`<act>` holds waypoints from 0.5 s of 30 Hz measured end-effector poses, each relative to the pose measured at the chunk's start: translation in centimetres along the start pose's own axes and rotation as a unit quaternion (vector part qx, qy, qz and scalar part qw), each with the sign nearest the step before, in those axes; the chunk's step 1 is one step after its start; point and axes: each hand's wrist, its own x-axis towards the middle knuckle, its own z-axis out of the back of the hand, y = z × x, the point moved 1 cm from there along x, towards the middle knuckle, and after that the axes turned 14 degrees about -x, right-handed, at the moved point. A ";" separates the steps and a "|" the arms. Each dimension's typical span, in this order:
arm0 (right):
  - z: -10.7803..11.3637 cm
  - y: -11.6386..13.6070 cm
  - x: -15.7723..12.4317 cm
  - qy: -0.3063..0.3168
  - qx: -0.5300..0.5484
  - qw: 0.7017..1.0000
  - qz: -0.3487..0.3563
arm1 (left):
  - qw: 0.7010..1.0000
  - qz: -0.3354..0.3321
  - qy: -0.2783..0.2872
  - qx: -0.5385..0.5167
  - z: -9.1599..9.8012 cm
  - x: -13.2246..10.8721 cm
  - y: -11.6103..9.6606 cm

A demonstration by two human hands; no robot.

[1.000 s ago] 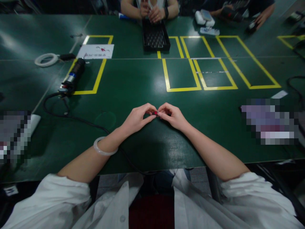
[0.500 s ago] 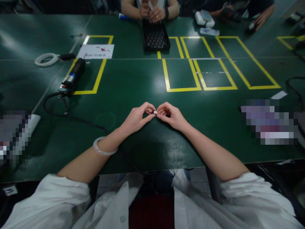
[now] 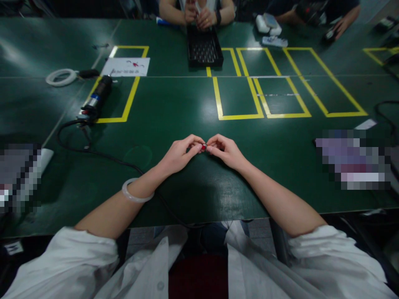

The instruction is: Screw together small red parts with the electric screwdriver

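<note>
My left hand [image 3: 179, 155] and my right hand [image 3: 226, 151] meet fingertip to fingertip above the green table [image 3: 174, 112]. Both pinch a tiny red and silver part [image 3: 203, 146] between thumb and forefinger. The other fingers of each hand are curled in. A pale bangle [image 3: 134, 192] sits on my left wrist. Both forearms rest on the table's near edge, sleeves of a white coat rolled up.
A black cylindrical tool [image 3: 96, 97] with a black cable [image 3: 93, 151] lies at the left inside yellow tape marks. A black tray [image 3: 204, 52] stands at the far side, where another person's hands [image 3: 199, 16] work. A white coil [image 3: 60, 77] and a paper sheet [image 3: 126, 66] lie far left.
The small part has turned between my fingertips, showing silver half a second ago and red now. My hands have stayed in place.
</note>
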 end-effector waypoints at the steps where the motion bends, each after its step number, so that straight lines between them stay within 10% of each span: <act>1: 0.0 0.0 0.0 0.000 0.005 1.000 -0.003 | 1.000 0.000 -0.001 -0.001 0.0 0.0 0.0; 15: 0.1 -0.1 0.1 0.009 -0.040 0.999 0.011 | 0.999 -0.019 0.000 0.030 0.2 0.2 0.4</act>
